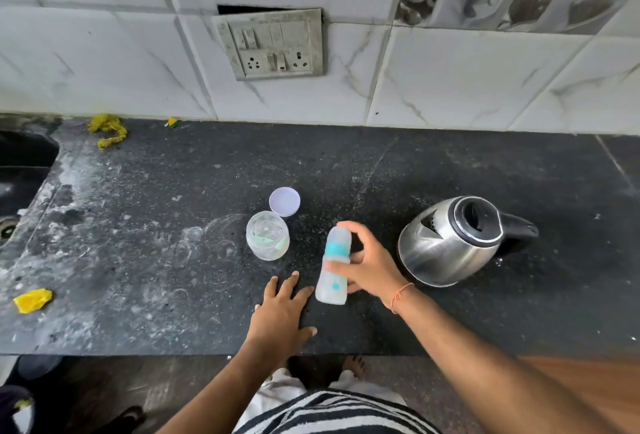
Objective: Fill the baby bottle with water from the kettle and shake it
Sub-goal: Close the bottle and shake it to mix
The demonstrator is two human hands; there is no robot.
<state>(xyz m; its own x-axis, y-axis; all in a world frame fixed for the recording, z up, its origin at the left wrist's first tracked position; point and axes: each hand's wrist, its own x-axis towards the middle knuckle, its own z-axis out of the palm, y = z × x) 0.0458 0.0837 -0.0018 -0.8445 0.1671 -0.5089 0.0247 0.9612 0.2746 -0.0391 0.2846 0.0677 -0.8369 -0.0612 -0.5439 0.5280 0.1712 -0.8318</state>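
The right hand (369, 265) has its grip closed around the baby bottle (333, 267), fingers over the capped top and thumb across the frosted body below the teal collar; the bottle stands on the dark tabletop (173, 260), leaning slightly, its outline blurred. An orange thread is tied around the right wrist. The left hand (282, 312) lies flat just left of the bottle's base, fingers spread, palm down, holding nothing — its grip is open. Further left and behind stands a clear glass jar (267, 235) without a lid; a pale lilac lid (284, 201) lies just behind it, inner side up. To the right of the bottle sits a steel electric kettle (450, 243), near the hand but apart from it, lid open, black handle pointing right. Yellow scraps (33, 300) lie at the tabletop's left, a sink (20, 156) at the far left edge, and a switchboard (270, 44) on the tiled wall behind
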